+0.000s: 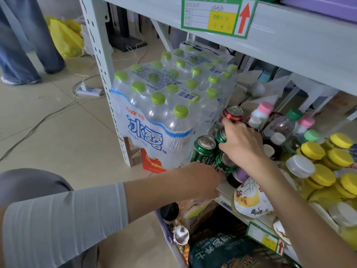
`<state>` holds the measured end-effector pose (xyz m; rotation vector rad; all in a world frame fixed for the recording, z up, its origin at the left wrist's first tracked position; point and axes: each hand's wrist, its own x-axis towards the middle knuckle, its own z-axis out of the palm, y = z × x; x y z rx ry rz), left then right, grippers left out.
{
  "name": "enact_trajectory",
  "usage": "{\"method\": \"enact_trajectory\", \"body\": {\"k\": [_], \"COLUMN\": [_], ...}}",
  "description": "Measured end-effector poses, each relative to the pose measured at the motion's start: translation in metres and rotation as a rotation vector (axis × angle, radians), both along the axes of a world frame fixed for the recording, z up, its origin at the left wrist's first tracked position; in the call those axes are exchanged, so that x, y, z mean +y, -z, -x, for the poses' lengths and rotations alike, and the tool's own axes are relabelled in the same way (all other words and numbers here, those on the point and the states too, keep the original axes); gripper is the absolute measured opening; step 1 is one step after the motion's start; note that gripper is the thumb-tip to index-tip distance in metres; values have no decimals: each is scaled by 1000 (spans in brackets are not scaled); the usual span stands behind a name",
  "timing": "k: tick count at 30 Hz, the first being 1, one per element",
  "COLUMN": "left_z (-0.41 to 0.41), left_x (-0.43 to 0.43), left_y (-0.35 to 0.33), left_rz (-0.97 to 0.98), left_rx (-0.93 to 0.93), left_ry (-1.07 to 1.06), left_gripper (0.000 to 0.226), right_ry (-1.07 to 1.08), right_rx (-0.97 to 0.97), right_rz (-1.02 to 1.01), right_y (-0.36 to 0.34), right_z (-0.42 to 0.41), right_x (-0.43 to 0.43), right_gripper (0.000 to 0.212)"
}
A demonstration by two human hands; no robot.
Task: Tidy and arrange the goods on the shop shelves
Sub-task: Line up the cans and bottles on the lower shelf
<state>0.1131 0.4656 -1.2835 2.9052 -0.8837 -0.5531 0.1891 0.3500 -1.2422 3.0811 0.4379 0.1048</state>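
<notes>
Frame centre: green cans (204, 149) stand on the shelf (220, 191) beside the water pack (154, 117). Right hand (243, 146) grips the middle can (220, 135); left hand (201, 180) touches the front can (224, 163), grip unclear. Basket (174, 250) below holds packets.

The scene is lit evenly by soft, diffuse light, and no source is seen. A pale sheen is spread over the floor tiles (58, 120), and small glints are caught on the wrap of the water pack (154, 113) and on the cans (205, 142). Shadows are faint, deepest below the lower shelf (222, 194). The shelf post (102, 60) is bowed by the wide lens. The sleeve (63, 215) is rendered slightly soft.
</notes>
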Motion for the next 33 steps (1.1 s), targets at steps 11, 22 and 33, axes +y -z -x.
{"method": "enact_trajectory", "body": {"k": [11, 22, 33], "left_z": [-16, 3, 0], "left_x": [6, 24, 34], "left_y": [-43, -46, -40], "left_rz": [990, 1481, 1213], "left_rx": [792, 959, 756], "left_ry": [-797, -1025, -961], "left_gripper": [22, 63, 72], "right_ry": [67, 67, 64], "right_rx": [-263, -104, -50], "right_rz": [-907, -1067, -1059], "right_y": [-57, -38, -40], "right_z": [62, 96, 102], "right_x": [-37, -42, -39], "right_gripper": [32, 37, 25]}}
